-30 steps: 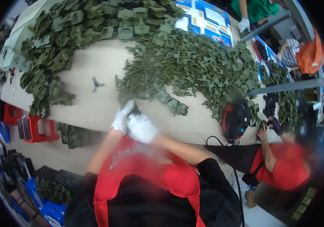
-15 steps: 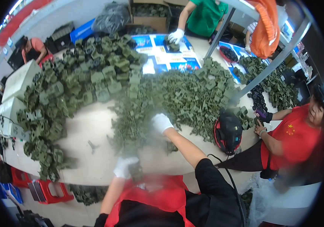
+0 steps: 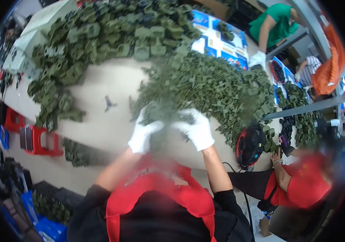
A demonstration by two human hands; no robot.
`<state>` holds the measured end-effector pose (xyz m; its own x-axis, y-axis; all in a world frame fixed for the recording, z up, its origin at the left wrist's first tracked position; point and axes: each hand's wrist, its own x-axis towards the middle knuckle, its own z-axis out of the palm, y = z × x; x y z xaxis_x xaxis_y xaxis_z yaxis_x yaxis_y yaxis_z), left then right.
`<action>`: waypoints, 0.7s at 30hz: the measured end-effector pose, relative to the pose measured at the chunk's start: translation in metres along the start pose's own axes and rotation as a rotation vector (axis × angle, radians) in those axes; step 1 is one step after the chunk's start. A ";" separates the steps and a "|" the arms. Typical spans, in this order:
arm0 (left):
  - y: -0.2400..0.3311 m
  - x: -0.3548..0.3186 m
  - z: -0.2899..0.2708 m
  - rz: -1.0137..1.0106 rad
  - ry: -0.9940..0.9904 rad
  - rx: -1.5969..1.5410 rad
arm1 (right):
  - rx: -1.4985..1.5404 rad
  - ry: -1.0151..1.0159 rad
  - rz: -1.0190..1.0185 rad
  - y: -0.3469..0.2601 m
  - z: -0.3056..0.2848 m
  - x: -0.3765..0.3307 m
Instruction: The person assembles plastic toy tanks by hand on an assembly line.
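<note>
1. Both hands wear white gloves: the left hand (image 3: 143,135) and the right hand (image 3: 196,130) are drawn together near the middle of the view, fingers curled around a blurred bunch of green plastic parts (image 3: 161,121) held between them.
2. That bunch sits just above the table's near edge, touching the big pile of small green parts (image 3: 213,86) that spreads toward 1 o'clock.
3. At 11 o'clock lies a heap of larger green frames (image 3: 96,38), well apart from the hands.
4. One small dark piece (image 3: 109,103) lies alone on the pale table (image 3: 100,84) at 10 o'clock.
5. At 4 o'clock a person in red (image 3: 301,185) sits beside a black and red helmet (image 3: 250,146).
6. At 1 o'clock a person in green (image 3: 275,22) rests a gloved hand on the table.
</note>
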<state>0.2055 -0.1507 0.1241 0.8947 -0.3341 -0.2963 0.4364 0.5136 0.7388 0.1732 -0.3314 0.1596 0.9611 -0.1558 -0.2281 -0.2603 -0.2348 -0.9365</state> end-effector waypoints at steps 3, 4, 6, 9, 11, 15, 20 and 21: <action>-0.001 -0.006 0.007 -0.021 0.035 -0.024 | 0.007 0.024 0.085 -0.011 0.008 -0.001; -0.002 -0.008 0.007 -0.026 0.056 -0.039 | -0.033 0.061 0.063 -0.014 0.010 -0.003; -0.006 -0.014 0.001 -0.001 0.079 0.022 | -0.181 0.082 0.025 -0.017 0.015 -0.007; -0.016 -0.021 -0.002 0.077 0.096 0.086 | -0.305 0.177 -0.128 -0.002 0.025 -0.008; -0.021 -0.027 0.004 0.129 0.099 0.086 | -0.283 0.242 -0.238 0.005 0.031 -0.009; -0.027 -0.033 0.007 0.240 0.162 0.245 | -0.266 0.310 -0.064 -0.025 0.049 -0.018; -0.033 -0.031 0.003 0.250 0.120 0.324 | -0.522 0.348 -0.332 -0.014 0.059 -0.022; -0.033 -0.031 0.002 0.245 0.118 0.327 | -0.520 0.350 -0.327 -0.010 0.059 -0.021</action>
<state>0.1637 -0.1591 0.1106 0.9814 -0.1306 -0.1409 0.1731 0.2828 0.9434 0.1612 -0.2695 0.1585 0.9341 -0.2780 0.2241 -0.0577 -0.7369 -0.6736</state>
